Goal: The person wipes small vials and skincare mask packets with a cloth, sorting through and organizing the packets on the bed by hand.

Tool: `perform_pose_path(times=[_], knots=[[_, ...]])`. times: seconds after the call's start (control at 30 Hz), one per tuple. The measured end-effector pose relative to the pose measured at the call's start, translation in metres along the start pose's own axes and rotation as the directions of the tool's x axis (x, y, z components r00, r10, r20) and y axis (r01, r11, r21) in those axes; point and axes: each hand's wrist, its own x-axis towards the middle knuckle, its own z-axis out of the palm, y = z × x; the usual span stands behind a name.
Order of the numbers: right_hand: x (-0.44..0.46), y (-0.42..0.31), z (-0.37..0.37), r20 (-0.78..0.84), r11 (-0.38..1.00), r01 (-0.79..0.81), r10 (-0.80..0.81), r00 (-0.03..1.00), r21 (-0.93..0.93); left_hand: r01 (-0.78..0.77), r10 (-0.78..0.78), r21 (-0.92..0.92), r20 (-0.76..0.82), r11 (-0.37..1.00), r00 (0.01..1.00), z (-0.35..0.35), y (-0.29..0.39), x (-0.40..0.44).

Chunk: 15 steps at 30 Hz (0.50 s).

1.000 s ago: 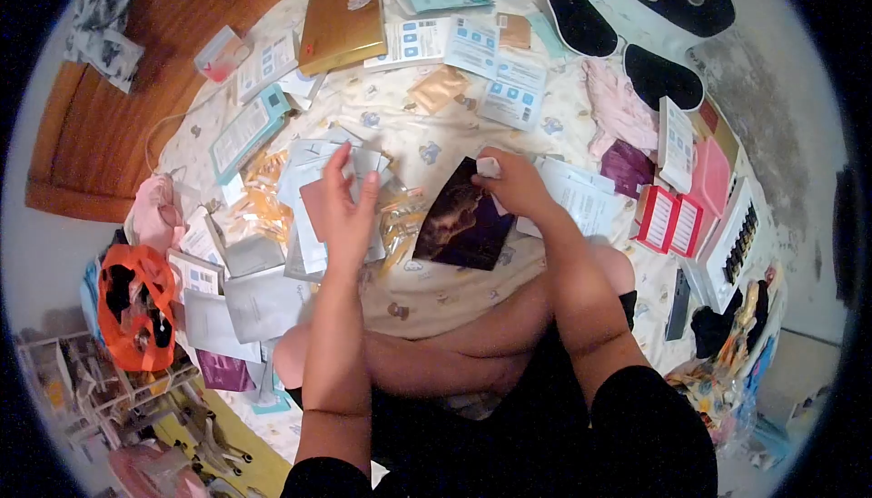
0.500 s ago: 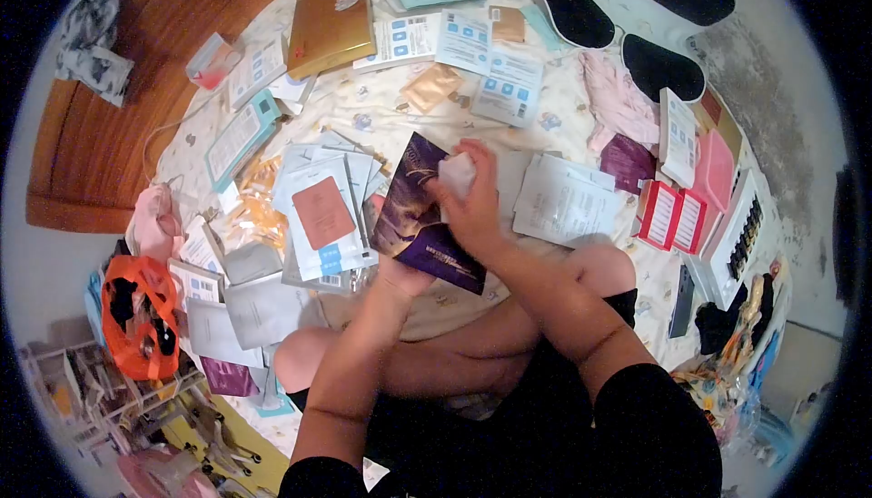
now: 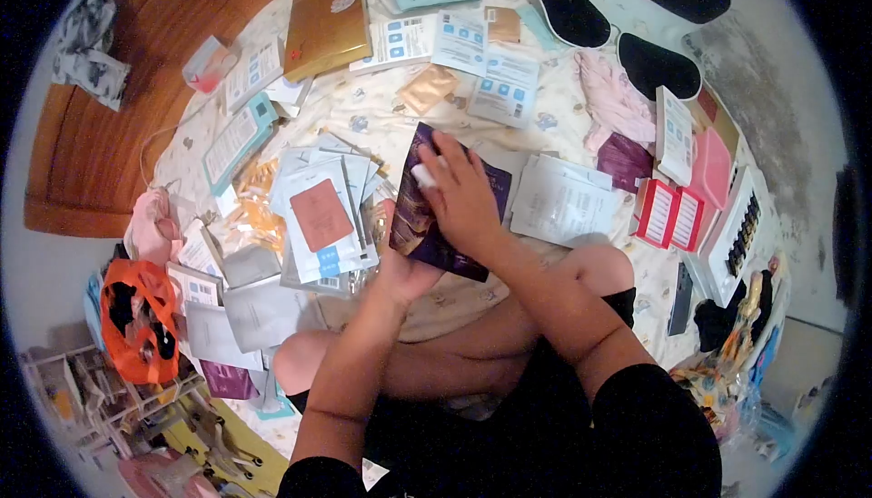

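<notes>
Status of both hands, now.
Left hand: closed on the purple packet, supporting it from below; its fingers are mostly hidden.
Right hand: laid over the packet, white wad at its fingers; its grip cannot be told.

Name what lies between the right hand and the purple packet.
A white wad, partly hidden under the right hand, over the purple packet, in the head view.

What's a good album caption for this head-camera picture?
Purple packet supported from below by the left hand, with the right hand and a white wad on top.
</notes>
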Motion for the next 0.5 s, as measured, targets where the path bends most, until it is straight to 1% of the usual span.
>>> perform_pose_path(times=[0.03,0.07,0.1,0.13,0.2,0.23,0.27,0.3,0.33,0.37,0.4,0.43,0.47,0.5], knots=[[-0.001,0.006,0.003,-0.027,0.999,-0.043,0.043,0.999,0.0,-0.035,0.035,0.012,-0.002,0.999,0.999,0.0,-0.001,0.001],[-0.004,0.008,0.007,-0.029,0.999,-0.045,0.045,0.999,-0.001,-0.07,0.07,0.023,-0.003,0.997,0.998,0.0,-0.003,0.002],[-0.006,0.006,0.009,-0.04,0.999,-0.018,0.02,0.999,0.041,-0.126,0.125,0.01,0.06,0.992,0.99,0.004,-0.002,0.002],[-0.008,0.004,0.011,-0.052,0.997,0.01,-0.006,0.999,0.082,-0.124,0.123,0.012,0.061,0.992,0.991,0.003,0.001,0.004],[-0.02,-0.011,0.02,-0.01,0.984,0.168,-0.168,0.986,0.054,-0.241,0.241,-0.006,-0.016,0.971,0.97,-0.007,0.014,0.004],[-0.027,-0.021,0.02,0.006,0.96,0.24,-0.243,0.97,0.142,-0.211,0.214,-0.051,0.063,0.976,0.975,-0.021,0.023,-0.001],[-0.032,-0.029,0.018,0.015,0.923,0.306,-0.318,0.948,0.232,-0.122,0.168,-0.209,0.219,0.97,0.961,-0.039,0.032,0.001],[-0.035,-0.033,0.015,0.017,0.923,0.305,-0.317,0.948,0.234,-0.134,0.182,-0.242,0.185,0.961,0.966,-0.036,0.036,0.001],[-0.036,-0.037,0.012,0.059,0.915,0.312,-0.337,0.94,0.255,-0.146,0.193,-0.275,0.151,0.95,0.969,-0.033,0.037,0.0],[-0.036,-0.039,0.01,0.1,0.907,0.318,-0.356,0.929,0.275,-0.146,0.193,-0.277,0.15,0.95,0.97,-0.033,0.036,0.0],[-0.033,-0.038,0.007,0.102,0.908,0.317,-0.356,0.929,0.275,-0.142,0.178,-0.203,0.174,0.969,0.969,-0.031,0.033,-0.002],[-0.028,-0.034,0.003,0.113,0.924,0.31,-0.34,0.933,0.224,-0.138,0.162,-0.128,0.197,0.982,0.967,-0.029,0.03,-0.003],[-0.023,-0.03,0.001,0.124,0.937,0.302,-0.325,0.938,0.174,-0.139,0.163,-0.13,0.197,0.982,0.967,-0.025,0.025,-0.005],[-0.017,-0.027,0.0,0.1,0.954,0.288,-0.295,0.95,0.078,-0.171,0.174,-0.047,0.068,0.984,0.982,-0.007,0.018,-0.008]])
